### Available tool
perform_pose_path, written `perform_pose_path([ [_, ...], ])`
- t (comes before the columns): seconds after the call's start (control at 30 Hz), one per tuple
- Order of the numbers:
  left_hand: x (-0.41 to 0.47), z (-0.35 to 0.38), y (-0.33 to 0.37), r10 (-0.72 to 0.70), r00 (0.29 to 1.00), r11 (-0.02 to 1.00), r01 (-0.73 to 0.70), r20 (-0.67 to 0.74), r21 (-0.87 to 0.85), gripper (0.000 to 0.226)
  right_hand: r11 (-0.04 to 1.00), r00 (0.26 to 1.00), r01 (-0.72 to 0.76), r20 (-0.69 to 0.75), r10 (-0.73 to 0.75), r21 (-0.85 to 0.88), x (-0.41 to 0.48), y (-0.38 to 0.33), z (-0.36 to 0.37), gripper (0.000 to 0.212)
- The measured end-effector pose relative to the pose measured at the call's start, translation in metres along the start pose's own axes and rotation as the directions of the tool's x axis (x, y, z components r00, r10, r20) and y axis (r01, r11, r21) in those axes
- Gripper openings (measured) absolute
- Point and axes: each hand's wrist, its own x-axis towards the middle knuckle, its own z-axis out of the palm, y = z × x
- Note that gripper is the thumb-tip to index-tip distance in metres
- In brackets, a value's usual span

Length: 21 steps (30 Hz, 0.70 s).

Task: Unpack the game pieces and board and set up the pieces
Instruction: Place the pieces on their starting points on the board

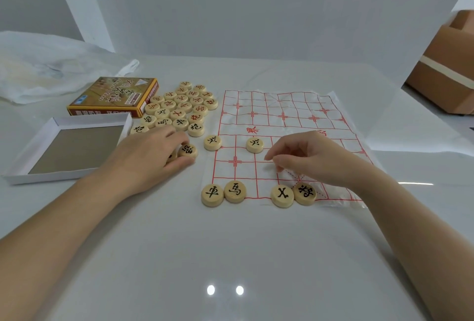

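Observation:
A thin plastic board point(295, 115) with a red grid lies on the table right of centre. Several round wooden pieces stand along its near edge: one at the left corner point(212, 194), one beside it point(235, 191), and a touching pair point(282, 195) point(305, 193). Two more sit further up point(212, 142) point(255, 144). A heap of loose pieces point(179, 107) lies left of the board. My left hand point(151, 156) pinches a black-marked piece point(188, 151) between thumb and fingers, another piece half hidden under it. My right hand point(307, 159) hovers over the board, fingers loosely curled, holding nothing.
The empty white box tray point(38, 151) lies at the left, with the printed box lid point(112, 97) behind it. A crumpled plastic bag point(46, 69) sits far left. A cardboard box point(446, 69) stands at the right edge.

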Motion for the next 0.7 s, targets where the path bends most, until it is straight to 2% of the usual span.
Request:
perform_pose_path([
  [0.07,0.000,0.001,-0.001,0.046,0.997,0.998,-0.048,-0.067,-0.036,0.054,1.000,1.000,0.000,-0.026,0.000,0.001,0.001,0.000,0.000,0.016],
  [0.17,-0.001,-0.004,0.008,0.101,0.966,0.988,-0.126,-0.239,-0.092,0.044,0.999,0.995,0.006,-0.097,-0.003,0.035,0.002,-0.002,0.000,0.015],
  [0.23,0.002,-0.012,0.025,0.146,0.925,0.974,-0.196,-0.351,-0.110,0.040,0.994,0.991,0.027,-0.135,-0.013,0.102,0.003,-0.006,0.001,0.012],
  [0.33,0.009,-0.022,0.055,0.188,0.875,0.963,-0.254,-0.447,-0.091,0.040,0.972,0.992,0.033,-0.130,-0.003,0.232,0.002,-0.012,0.002,0.012],
  [0.43,0.016,-0.022,0.078,0.205,0.854,0.961,-0.269,-0.478,-0.069,0.041,0.942,0.996,0.025,-0.087,0.004,0.334,0.001,-0.015,0.003,0.017],
  [0.53,0.022,-0.019,0.093,0.210,0.848,0.961,-0.271,-0.486,-0.058,0.042,0.931,0.997,0.020,-0.079,0.010,0.364,0.003,-0.014,0.005,0.016],
  [0.7,0.026,-0.020,0.096,0.140,0.886,0.967,-0.219,-0.442,-0.133,0.046,0.920,0.989,0.004,-0.141,0.055,0.391,0.003,-0.008,-0.005,0.005],
])
